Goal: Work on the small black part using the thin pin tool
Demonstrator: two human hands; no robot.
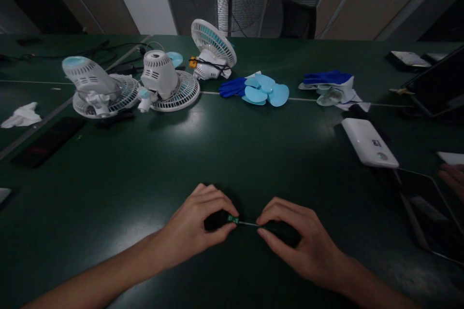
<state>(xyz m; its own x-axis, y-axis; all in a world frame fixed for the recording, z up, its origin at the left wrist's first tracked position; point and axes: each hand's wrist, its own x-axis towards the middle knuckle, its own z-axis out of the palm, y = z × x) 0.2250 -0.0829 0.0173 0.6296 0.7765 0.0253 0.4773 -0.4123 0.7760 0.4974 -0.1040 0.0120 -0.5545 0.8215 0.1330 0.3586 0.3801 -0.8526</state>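
Note:
Low in the middle of the view, my left hand [203,217] is closed, thumb and fingertips pinching a small green piece [233,219] that could be a circuit board or connector. My right hand [297,239] wraps round the dark handle of a screwdriver [281,231]. The thin metal shaft runs left to the green piece, and its tip is at or very near it; I cannot tell whether they touch. Fingers cover part of both things. Both hands are just over the dark green table [232,154].
White fan bodies with grilles [177,91] stand at the back left. A light-blue fan blade [266,89] and blue gloves [328,78] lie farther back. A white power bank [369,142] and a dark tablet [431,212] are on the right, with another person's hand [453,178] beside them.

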